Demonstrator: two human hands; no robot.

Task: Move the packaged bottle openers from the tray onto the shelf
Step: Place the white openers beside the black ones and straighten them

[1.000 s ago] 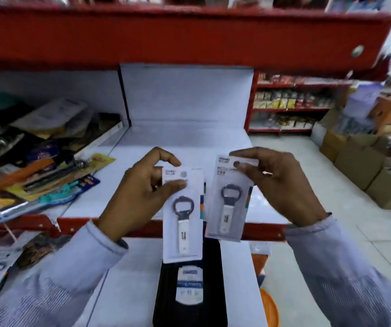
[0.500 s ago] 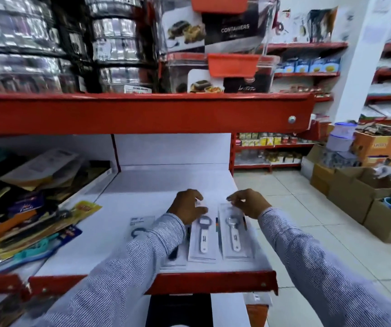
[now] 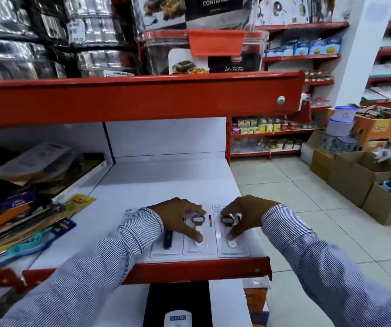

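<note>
We set two clear-blistered white bottle opener packs (image 3: 198, 234) (image 3: 231, 234) flat on the white red-edged shelf (image 3: 166, 180), left hand (image 3: 180, 218) and right hand (image 3: 241, 215) with fingers spread, pressing down; square them beside the black-handled pack (image 3: 167, 241) before fetching more from the black tray (image 3: 178, 300) below

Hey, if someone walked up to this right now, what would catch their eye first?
Probably the two hands, left hand and right hand, pressing two carded openers flat at the white shelf's front edge. A third, dark-handled opener lies just left of them. Above runs a red shelf edge.
</note>
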